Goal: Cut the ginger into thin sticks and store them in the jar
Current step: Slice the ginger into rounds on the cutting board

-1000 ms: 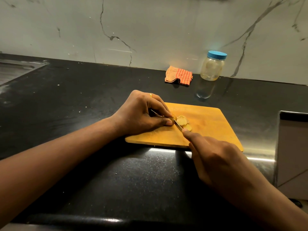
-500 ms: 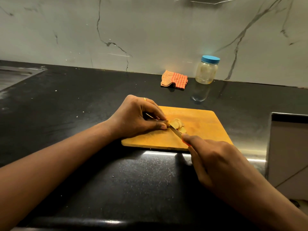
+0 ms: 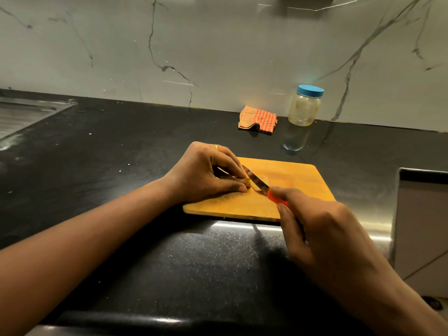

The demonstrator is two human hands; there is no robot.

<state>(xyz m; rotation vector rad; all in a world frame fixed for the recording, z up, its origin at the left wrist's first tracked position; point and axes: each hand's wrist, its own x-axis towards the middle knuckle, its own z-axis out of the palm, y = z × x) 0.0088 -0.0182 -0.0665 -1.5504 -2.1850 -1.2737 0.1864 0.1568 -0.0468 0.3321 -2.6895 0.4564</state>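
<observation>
the left hand [image 3: 206, 175] is laid on the near left part of the cutting board [image 3: 303, 185], its fingers curled down and its thumb pressed in, so that a small piece of ginger [image 3: 247, 183] is pinched at the fingertips and held against the wood. a gold ring [image 3: 216, 147] is worn on one finger of this hand. the right hand [image 3: 322, 234] is closed round the red handle of a knife [image 3: 257, 181], with the forefinger stretched along the top of the handle; the blade is angled away and to the left, and is set against the ginger just beside the left fingertips. a few pale cut slices [image 3: 263, 178] are seen on the board directly behind the blade, partly hidden by it, so their number cannot be told. the board, of yellow wood with rounded corners, is laid flat on the black speckled bench [image 3: 121, 166], near its front edge. well behind the board, against the wall, a clear jar [image 3: 304, 110] is stood upright with its blue lid [image 3: 310, 90] on; whether anything is held in it cannot be told. just to the left of the jar a folded orange checked cloth [image 3: 258, 120] is laid on the bench. at the far left a steel sink [image 3: 24, 115] is set into the bench. the wall [image 3: 218, 44] behind is faced in pale marble with dark veins.
</observation>
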